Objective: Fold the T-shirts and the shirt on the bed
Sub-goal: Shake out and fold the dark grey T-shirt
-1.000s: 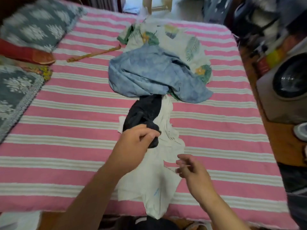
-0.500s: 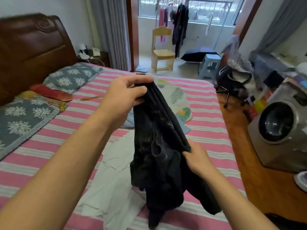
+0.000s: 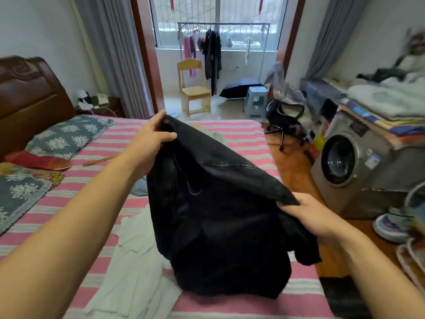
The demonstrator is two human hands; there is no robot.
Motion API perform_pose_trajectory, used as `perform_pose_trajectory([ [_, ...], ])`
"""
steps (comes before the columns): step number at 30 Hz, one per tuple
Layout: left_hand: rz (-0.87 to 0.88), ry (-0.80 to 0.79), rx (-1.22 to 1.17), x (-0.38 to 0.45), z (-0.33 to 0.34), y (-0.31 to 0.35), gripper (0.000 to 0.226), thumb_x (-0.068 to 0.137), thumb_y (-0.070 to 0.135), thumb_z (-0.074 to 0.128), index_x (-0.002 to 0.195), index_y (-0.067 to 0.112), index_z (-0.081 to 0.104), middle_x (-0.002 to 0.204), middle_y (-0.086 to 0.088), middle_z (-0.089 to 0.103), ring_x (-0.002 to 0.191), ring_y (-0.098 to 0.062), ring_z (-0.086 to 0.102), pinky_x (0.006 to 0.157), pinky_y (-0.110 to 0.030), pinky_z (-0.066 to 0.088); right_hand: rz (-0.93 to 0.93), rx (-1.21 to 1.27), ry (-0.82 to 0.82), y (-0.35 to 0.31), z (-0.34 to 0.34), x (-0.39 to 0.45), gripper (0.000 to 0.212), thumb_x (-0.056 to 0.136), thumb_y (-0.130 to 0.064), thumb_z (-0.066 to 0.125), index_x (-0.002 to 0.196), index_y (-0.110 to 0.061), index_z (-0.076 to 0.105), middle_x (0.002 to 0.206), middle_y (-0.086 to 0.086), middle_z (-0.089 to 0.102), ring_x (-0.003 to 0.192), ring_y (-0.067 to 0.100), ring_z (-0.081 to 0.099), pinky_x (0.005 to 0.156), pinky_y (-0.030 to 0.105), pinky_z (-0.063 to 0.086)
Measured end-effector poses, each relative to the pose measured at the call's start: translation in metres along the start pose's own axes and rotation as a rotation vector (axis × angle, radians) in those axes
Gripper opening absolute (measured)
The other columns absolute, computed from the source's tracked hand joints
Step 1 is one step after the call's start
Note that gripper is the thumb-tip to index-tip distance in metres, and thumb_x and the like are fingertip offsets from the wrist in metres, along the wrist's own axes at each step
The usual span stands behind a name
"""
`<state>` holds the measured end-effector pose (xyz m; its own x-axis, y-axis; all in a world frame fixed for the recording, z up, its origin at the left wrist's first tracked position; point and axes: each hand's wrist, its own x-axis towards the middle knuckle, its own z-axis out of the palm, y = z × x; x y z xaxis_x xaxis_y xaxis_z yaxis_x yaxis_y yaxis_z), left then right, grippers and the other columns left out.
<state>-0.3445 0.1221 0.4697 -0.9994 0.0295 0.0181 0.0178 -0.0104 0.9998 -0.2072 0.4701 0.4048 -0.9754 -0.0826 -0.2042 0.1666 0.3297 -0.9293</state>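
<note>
Two hands hold up a black T-shirt

Both hands pinch the top edge of the black T-shirt (image 3: 218, 215). The left hand (image 3: 149, 143) is high and far out, its fingers curled over one corner. The right hand (image 3: 308, 217) is lower and nearer, its thumb and fingers squeezing the other corner. I think they hold it apart like this so the shirt can hang open and get straight before folding. The cloth looks soft and floppy, with deep folds, and its bottom rests in a heap on the bed (image 3: 241, 139). The bed has a pink and white striped sheet. A thin, wrinkled white T-shirt (image 3: 135, 268) lies flat just beside the black one.
</note>
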Motion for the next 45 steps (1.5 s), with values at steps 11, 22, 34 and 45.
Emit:
perform_pose_trajectory([
  [11,-0.017,0.015,-0.077,-0.132,0.072,-0.115,0.036,0.09,-0.004,0.069,0.118,0.018,0.063,0.112,0.0,0.071,0.097,-0.005,0.066,0.092,-0.027,0.053,0.241,1.076,-0.015,-0.091,0.067,0.072,0.02,0.073,0.002,0.077,0.078,-0.008,0.06,0.083,0.007,0.059,0.098,0.013,0.061,0.112,0.024,0.038],
  [22,-0.074,-0.003,0.557,-0.111,0.099,-0.188,0.036,0.088,0.017,0.06,0.119,0.035,0.054,0.096,0.009,0.069,0.088,-0.018,0.066,0.076,-0.035,0.054,0.31,1.081,0.225,-0.098,0.066,0.095,0.026,0.106,-0.018,0.046,0.087,-0.004,0.059,0.087,0.01,0.061,0.086,0.022,0.061,0.084,0.033,0.056],
  [34,-0.134,0.132,0.382,-0.084,-0.001,-0.135,0.014,0.104,0.012,0.055,0.102,0.016,0.068,0.096,-0.003,0.072,0.085,-0.013,0.066,0.069,-0.017,0.049,0.265,0.637,0.409,0.021,-0.024,0.092,0.046,0.094,-0.041,0.066,0.13,-0.012,0.059,0.123,0.009,0.068,0.107,0.024,0.065,0.093,0.04,0.054],
  [45,-0.701,-0.124,-0.3,-0.099,0.067,-0.133,0.018,0.096,0.002,0.06,0.111,0.009,0.066,0.086,-0.018,0.067,0.074,-0.026,0.067,0.067,-0.035,0.059,-0.107,-0.103,-0.155,0.052,0.161,-0.002,0.083,0.075,-0.043,0.079,0.145,-0.053,0.036,0.134,-0.016,0.042,0.124,-0.005,0.047,0.105,0.015,0.036],
])
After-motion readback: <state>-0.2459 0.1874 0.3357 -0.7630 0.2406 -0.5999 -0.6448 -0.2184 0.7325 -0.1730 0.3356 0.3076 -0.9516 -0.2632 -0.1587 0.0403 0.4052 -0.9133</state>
